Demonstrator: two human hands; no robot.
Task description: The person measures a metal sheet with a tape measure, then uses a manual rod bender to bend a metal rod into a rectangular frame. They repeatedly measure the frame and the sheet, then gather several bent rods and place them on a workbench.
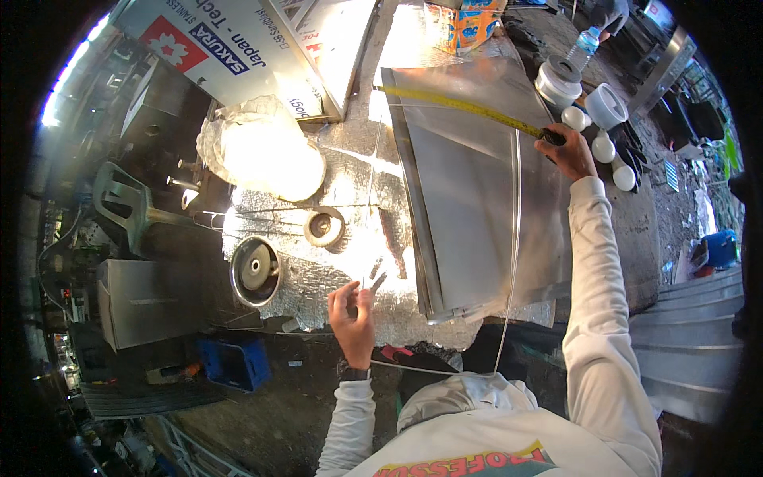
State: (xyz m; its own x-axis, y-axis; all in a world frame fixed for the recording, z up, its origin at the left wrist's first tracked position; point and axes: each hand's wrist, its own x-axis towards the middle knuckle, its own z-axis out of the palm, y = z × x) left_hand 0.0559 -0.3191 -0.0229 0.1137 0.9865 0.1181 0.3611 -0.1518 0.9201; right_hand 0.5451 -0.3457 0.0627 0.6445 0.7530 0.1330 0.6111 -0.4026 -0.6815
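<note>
Foil-topped workbench [310, 296], with a tape measure [477, 110] across a stack of metal sheets [477, 230]

Held the right hand [571, 153] at the far right side of the stack, with fingers closed around the dark case [554, 137] of the tape measure. Had the yellow blade lying over the far end of the stack, from that case across to the left edge. Held the left hand [354, 322] just off the near left corner of the stack, with fingers curled, and with thumb and forefinger beside a slim dark piece [379, 281]; could not tell a pinch from mere nearness. Wore a dark watch [352, 371] on the left wrist.

Saw a narrow brownish piece [392, 246] just left of the stack, then a ring-shaped disc [336, 229] and, farther left, a round metal bowl [261, 296]. Noted a bulging translucent bag [266, 147] left of the stack's far end. Found a white tub [559, 83], a clear plastic bottle [584, 49] and white light bulbs [603, 149] to the right of the stack. Spotted an orange packet [469, 30] beyond the stack. Made out a blue crate [234, 362], a cardboard box [147, 306] and a plastic chair [119, 195] well to the left of the stack.
</note>
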